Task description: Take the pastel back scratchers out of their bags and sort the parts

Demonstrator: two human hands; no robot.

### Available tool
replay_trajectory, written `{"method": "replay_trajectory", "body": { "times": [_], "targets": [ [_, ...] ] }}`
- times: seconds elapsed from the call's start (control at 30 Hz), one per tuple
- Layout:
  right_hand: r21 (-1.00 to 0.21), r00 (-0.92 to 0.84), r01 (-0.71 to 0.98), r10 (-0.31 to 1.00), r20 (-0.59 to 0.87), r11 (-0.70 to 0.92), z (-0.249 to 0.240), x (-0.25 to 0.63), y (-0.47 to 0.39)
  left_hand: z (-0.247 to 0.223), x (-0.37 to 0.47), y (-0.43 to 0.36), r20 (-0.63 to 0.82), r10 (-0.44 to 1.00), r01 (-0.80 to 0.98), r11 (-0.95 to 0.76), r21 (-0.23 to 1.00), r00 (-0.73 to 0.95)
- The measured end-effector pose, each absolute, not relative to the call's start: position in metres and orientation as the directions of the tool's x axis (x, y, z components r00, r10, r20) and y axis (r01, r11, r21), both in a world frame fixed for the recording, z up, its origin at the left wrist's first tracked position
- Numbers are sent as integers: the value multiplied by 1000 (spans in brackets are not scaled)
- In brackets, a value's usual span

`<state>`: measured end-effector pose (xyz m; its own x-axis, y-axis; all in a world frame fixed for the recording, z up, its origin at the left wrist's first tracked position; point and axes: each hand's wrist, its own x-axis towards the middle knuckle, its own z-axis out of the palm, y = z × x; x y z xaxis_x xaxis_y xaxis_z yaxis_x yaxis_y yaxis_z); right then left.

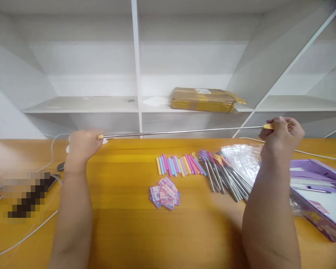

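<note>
A thin metal rod (181, 131) with yellow ends stretches nearly level above the table's far edge. My left hand (85, 145) is closed round its left end, somewhat blurred. At the other end my right hand (282, 130) grips the yellow piece, fingers closed. Below the rod lies a row of pink, blue, purple and yellow sticks (175, 166). Nearer me is a small heap of printed cards (166, 193). Metal rods with coloured heads (226, 177) lie bunched to the right, left of my right forearm.
Clear plastic bags (244, 160) lie behind the bunch. A purple box (319, 224) holding papers and a pen stands at the right. White cables (52, 149) and a dark, pixelated object (30, 196) are at the left. A taped carton (203, 100) sits on the shelf.
</note>
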<state>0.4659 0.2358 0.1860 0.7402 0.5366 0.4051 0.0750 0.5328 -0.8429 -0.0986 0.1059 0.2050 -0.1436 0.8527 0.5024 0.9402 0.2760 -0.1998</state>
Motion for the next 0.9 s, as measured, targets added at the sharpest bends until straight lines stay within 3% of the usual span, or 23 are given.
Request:
{"method": "replay_trajectory", "body": {
  "times": [0.57,0.9],
  "targets": [
    [-827,699,-83,624,350,556,201,434,218,211,-113,87,552,829,938,260,-229,-95],
    [-749,582,-71,637,505,659,192,405,219,216,-74,93,319,948,957,108,-268,-18]
  ]
}}
